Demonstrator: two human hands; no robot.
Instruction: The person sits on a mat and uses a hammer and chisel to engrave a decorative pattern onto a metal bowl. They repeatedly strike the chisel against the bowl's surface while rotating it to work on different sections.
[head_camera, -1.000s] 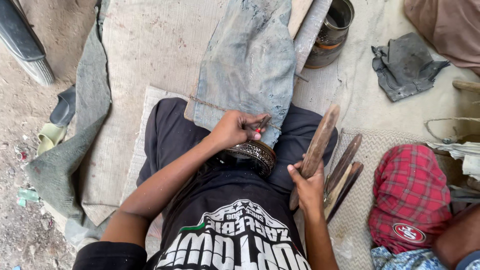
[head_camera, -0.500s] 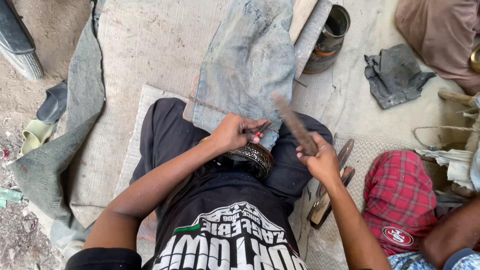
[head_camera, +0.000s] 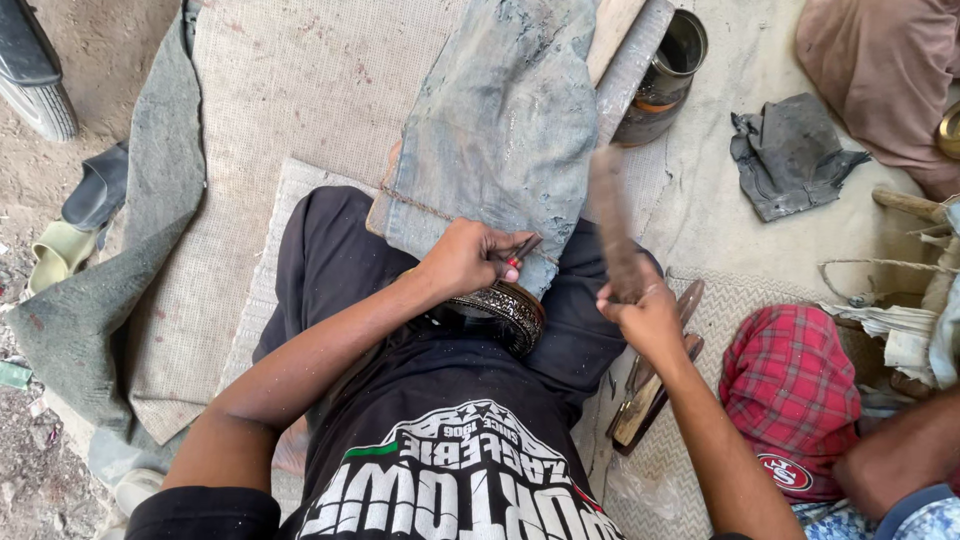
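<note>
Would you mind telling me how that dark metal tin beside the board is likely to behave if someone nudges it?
The dark metal tin looks rigid, so it should hold its shape. It stands upright on the cloth-covered ground with an open top, so a low push would probably slide it; a high one might tip it, and then it could roll.

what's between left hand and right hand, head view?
Head view: between left hand and right hand lie the engraved metal ring's rim, the grey cloth's lower edge and black trousers.
</note>
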